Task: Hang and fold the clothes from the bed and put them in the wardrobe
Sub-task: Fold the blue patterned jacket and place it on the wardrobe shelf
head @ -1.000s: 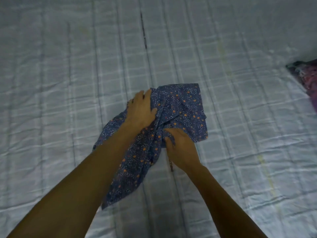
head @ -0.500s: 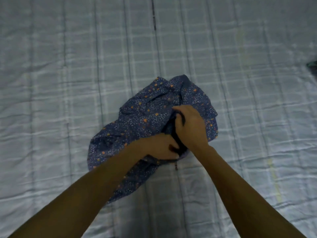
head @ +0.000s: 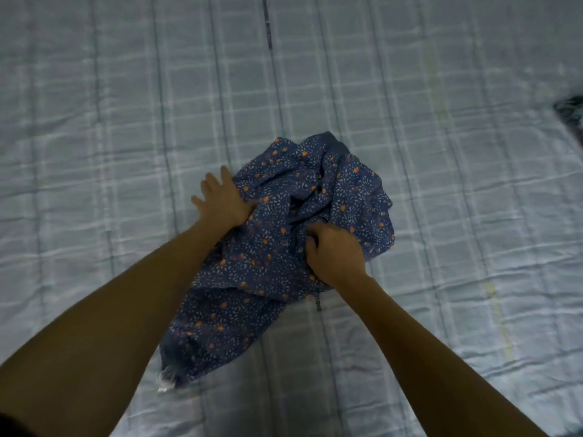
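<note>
Head view: our right hand (head: 334, 253) curled into bunch of fabric mid floral garment (head: 277, 266). Left hand (head: 220, 200) spread flat, pinning edge just left of that grip. Garment crumpled on bed cover (head: 126, 121). We'd best smooth outward from grip before folding. Dark cloth (head: 571, 116) far right of grip, well apart, no obstacle.

Pale, checked, creased bed (head: 441, 89). Crumpled blue spotted garment (head: 271, 247) lies mid-bed. Blurred dark cloth (head: 571, 116) toward its right side.
</note>
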`<action>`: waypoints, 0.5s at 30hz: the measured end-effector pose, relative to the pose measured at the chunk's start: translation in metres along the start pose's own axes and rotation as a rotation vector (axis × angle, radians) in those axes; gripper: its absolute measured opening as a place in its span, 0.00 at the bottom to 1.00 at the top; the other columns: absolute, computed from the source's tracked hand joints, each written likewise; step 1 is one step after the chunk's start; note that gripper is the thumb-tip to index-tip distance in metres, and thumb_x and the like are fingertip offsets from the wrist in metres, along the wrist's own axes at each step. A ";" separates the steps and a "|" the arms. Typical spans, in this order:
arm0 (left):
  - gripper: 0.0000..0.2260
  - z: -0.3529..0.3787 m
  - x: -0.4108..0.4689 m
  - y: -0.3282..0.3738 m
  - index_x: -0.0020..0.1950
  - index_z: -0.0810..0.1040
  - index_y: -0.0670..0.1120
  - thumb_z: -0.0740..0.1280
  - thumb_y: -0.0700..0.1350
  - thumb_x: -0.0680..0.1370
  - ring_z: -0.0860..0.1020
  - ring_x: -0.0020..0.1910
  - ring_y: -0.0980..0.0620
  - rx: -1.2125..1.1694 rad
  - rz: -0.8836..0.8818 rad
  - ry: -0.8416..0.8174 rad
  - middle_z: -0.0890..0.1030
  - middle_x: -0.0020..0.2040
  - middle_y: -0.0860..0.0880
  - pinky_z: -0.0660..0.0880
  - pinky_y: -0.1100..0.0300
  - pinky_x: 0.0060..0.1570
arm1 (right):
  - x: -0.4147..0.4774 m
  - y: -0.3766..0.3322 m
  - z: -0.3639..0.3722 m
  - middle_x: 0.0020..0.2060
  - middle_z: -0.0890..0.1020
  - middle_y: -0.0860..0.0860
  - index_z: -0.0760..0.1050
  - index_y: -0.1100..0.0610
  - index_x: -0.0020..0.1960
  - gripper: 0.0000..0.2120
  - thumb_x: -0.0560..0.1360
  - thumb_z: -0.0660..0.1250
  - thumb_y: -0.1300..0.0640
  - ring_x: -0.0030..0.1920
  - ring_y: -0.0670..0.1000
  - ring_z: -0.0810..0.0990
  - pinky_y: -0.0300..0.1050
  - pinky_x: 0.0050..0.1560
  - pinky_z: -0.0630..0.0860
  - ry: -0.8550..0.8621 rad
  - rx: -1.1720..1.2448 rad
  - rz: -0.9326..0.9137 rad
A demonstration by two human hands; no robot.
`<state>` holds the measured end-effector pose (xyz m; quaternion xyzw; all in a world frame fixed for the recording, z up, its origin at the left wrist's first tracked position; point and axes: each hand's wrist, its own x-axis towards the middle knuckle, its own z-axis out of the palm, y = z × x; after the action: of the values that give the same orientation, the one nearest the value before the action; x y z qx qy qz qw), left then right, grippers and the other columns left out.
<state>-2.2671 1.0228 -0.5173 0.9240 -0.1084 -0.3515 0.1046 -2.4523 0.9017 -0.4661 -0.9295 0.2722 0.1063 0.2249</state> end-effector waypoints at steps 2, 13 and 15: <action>0.42 0.017 -0.002 -0.021 0.76 0.47 0.39 0.69 0.53 0.74 0.63 0.68 0.33 -0.051 -0.027 -0.076 0.61 0.70 0.32 0.62 0.39 0.66 | 0.004 -0.002 0.002 0.46 0.82 0.58 0.79 0.59 0.57 0.12 0.77 0.61 0.59 0.41 0.60 0.79 0.48 0.40 0.74 0.069 0.092 -0.037; 0.13 -0.072 -0.085 0.000 0.61 0.79 0.47 0.62 0.42 0.78 0.76 0.45 0.41 -0.011 0.572 0.220 0.75 0.46 0.41 0.69 0.56 0.40 | -0.015 -0.056 -0.049 0.56 0.78 0.59 0.73 0.61 0.64 0.17 0.77 0.62 0.58 0.52 0.60 0.77 0.56 0.52 0.75 0.154 0.173 -0.081; 0.15 -0.107 -0.110 0.019 0.64 0.77 0.50 0.61 0.44 0.79 0.76 0.45 0.40 0.008 0.663 0.278 0.74 0.47 0.42 0.72 0.53 0.41 | -0.025 -0.075 -0.079 0.60 0.75 0.59 0.69 0.61 0.67 0.19 0.77 0.62 0.58 0.54 0.60 0.76 0.54 0.52 0.75 0.245 0.201 -0.100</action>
<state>-2.2779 1.0475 -0.3649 0.8780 -0.3884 -0.1690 0.2230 -2.4254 0.9316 -0.3621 -0.9207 0.2603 -0.0471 0.2870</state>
